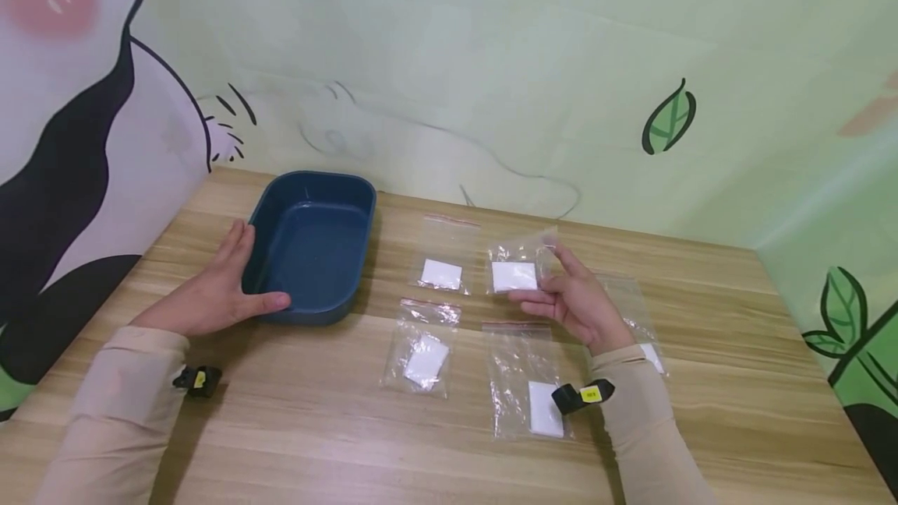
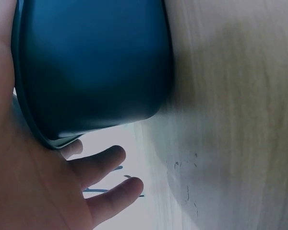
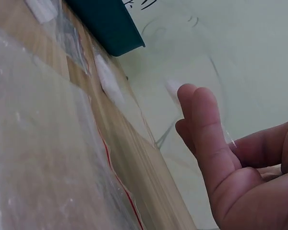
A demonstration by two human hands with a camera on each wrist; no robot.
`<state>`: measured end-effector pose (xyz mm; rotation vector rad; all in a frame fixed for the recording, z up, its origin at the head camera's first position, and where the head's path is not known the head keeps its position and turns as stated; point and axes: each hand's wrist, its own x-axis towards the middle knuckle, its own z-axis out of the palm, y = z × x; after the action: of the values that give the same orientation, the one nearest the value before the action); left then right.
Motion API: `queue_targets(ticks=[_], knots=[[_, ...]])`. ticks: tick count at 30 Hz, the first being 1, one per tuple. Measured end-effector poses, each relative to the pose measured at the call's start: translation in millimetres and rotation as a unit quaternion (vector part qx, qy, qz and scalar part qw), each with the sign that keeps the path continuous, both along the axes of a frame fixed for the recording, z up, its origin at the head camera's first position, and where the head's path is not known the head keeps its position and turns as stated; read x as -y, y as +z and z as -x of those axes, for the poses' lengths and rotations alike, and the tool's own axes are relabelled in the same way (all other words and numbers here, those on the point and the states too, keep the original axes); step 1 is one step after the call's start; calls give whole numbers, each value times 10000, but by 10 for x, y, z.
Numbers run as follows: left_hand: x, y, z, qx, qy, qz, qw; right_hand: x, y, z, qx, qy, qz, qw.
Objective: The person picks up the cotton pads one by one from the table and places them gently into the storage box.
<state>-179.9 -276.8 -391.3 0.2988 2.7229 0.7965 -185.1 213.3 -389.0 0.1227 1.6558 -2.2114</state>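
Note:
A dark blue rectangular basin (image 1: pixel 309 256) stands at the left of the table. My left hand (image 1: pixel 210 287) lies against its left side, the thumb over the near rim; in the left wrist view the fingers (image 2: pixel 101 167) are fairly straight, below the basin's wall (image 2: pixel 96 62). My right hand (image 1: pixel 578 306) pinches a clear zip bag (image 1: pixel 515 275) with a white flat piece inside, raised off the wood. Other such bags lie about it: one to the left (image 1: pixel 442 271), one nearer left (image 1: pixel 424 357), one below (image 1: pixel 526 380), and one partly behind my wrist (image 1: pixel 627 306).
A wood-grain table (image 1: pixel 351 427) bears everything. Behind it hangs a pale green printed cloth (image 1: pixel 491 61) with a panda and leaves, meeting the table's far edge. A black camera strap sits on each wrist.

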Motion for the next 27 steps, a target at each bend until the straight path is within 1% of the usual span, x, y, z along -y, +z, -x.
queue_targets(ticks=[6,12,19,24,27], knots=[[6,11,2,-34,-8,19,10000,5,49,-29,-195,116,254,9994],[3,-11,8,-84,-7,47,10000,33,74,-54,-214,180,507,9983],[8,-24,2,-121,-25,96,9999,119,114,-96,-350,281,781,9959],[10,-7,-6,-117,-66,115,9998,216,179,-111,-469,382,804,9949],[10,10,-12,-101,-55,100,9999,289,251,-97,-592,442,859,9936]])
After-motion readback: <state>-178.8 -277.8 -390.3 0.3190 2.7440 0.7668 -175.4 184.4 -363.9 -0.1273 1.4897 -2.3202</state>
